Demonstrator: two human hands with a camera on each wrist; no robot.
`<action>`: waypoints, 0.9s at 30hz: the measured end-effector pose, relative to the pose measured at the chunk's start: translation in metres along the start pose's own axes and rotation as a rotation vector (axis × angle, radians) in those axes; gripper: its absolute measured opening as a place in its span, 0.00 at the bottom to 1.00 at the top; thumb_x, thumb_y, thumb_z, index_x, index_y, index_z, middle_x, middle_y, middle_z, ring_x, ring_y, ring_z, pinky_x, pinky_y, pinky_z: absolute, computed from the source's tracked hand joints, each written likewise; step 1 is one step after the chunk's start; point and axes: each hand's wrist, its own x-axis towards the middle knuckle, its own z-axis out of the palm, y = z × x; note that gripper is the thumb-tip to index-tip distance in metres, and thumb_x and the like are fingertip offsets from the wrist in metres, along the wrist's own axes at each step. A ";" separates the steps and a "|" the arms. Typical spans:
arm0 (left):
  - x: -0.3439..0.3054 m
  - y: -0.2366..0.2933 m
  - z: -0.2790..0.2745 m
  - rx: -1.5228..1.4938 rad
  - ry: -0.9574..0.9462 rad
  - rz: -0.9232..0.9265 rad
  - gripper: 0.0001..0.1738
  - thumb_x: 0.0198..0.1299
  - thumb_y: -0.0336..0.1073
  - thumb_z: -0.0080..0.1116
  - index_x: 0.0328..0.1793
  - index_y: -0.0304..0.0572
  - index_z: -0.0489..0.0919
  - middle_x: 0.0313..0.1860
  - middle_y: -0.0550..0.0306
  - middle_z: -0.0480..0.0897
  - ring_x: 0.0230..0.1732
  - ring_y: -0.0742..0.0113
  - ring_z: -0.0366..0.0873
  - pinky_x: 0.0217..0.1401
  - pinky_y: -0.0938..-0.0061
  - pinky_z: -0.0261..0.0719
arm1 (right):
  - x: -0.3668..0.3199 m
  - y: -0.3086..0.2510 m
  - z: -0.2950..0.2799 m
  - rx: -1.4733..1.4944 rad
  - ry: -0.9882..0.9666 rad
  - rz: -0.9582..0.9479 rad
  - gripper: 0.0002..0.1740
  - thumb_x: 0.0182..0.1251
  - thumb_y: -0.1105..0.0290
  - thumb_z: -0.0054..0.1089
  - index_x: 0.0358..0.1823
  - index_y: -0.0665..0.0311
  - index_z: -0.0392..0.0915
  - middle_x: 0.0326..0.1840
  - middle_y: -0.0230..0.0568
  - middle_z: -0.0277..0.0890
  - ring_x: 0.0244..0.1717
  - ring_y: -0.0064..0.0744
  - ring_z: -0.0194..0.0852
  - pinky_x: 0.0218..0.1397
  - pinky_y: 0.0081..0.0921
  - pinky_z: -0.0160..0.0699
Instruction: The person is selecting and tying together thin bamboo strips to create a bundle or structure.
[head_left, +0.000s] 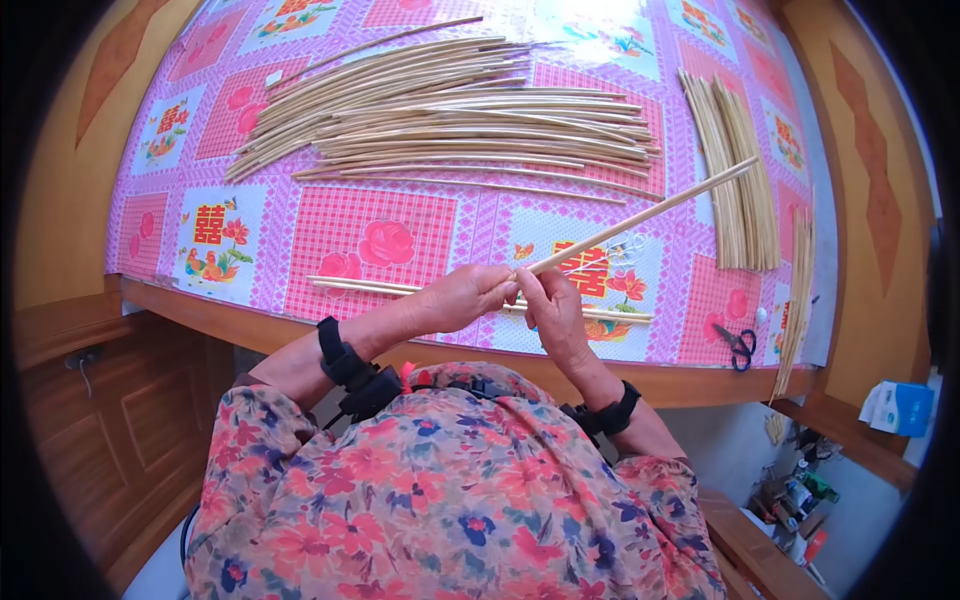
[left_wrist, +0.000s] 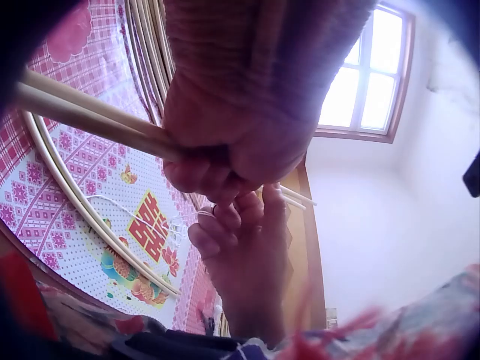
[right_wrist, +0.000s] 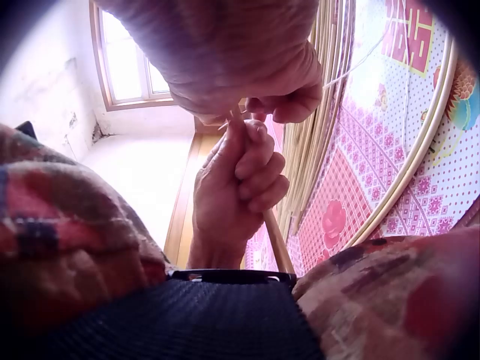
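My left hand (head_left: 470, 298) grips a pair of pale, slender plant stalks (head_left: 650, 212), which slant up to the right past my right hand in the head view. Close against it, my right hand (head_left: 558, 315) has its fingers curled, thumb and fingertips meeting those of the left hand at the stalks. A white string (right_wrist: 356, 66) runs out of the right hand, and a loop of it crosses a finger in the left wrist view. More white string (head_left: 622, 248) lies on the cloth beyond. Where the string meets the stalks is hidden by the fingers.
More stalks (head_left: 365, 286) lie along the near edge, under the hands. Large stalk piles (head_left: 480, 130) cover the back, with an upright bundle (head_left: 735, 180) at the right. Scissors (head_left: 740, 348) lie at the right front. A patterned tablecloth (head_left: 240, 290) covers the table.
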 end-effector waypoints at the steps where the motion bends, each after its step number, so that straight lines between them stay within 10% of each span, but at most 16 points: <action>1: 0.001 -0.001 0.000 0.052 0.026 0.032 0.15 0.64 0.41 0.38 0.35 0.37 0.70 0.22 0.56 0.69 0.24 0.67 0.67 0.30 0.72 0.68 | 0.003 0.001 0.002 -0.003 0.001 -0.003 0.16 0.61 0.60 0.50 0.37 0.68 0.71 0.20 0.31 0.69 0.21 0.14 0.60 0.25 0.16 0.60; 21: 0.035 0.017 -0.020 0.331 0.107 0.247 0.15 0.63 0.41 0.38 0.34 0.37 0.70 0.27 0.43 0.75 0.31 0.45 0.72 0.34 0.60 0.68 | 0.027 -0.027 -0.026 0.452 -0.069 0.005 0.19 0.61 0.66 0.50 0.51 0.68 0.62 0.24 0.35 0.69 0.13 0.12 0.58 0.10 0.11 0.55; 24: 0.034 0.036 -0.031 0.501 0.144 0.132 0.17 0.63 0.43 0.38 0.32 0.36 0.71 0.24 0.43 0.73 0.28 0.46 0.71 0.32 0.57 0.66 | 0.028 -0.036 -0.050 -0.026 -0.004 -0.022 0.18 0.60 0.64 0.53 0.48 0.66 0.66 0.26 0.36 0.70 0.14 0.19 0.62 0.13 0.17 0.63; 26: 0.035 0.038 -0.035 0.535 0.143 0.109 0.17 0.63 0.44 0.38 0.33 0.37 0.70 0.24 0.44 0.73 0.27 0.47 0.71 0.32 0.58 0.66 | 0.023 -0.034 -0.066 -1.034 0.306 -0.652 0.13 0.55 0.64 0.58 0.39 0.62 0.72 0.25 0.35 0.69 0.19 0.28 0.65 0.20 0.25 0.67; 27: 0.037 0.038 -0.035 0.567 0.126 0.088 0.18 0.63 0.45 0.38 0.34 0.38 0.70 0.23 0.46 0.72 0.27 0.49 0.70 0.32 0.59 0.66 | 0.021 -0.042 -0.065 -1.037 0.308 -0.654 0.13 0.55 0.64 0.58 0.39 0.62 0.72 0.25 0.35 0.69 0.19 0.28 0.65 0.20 0.25 0.67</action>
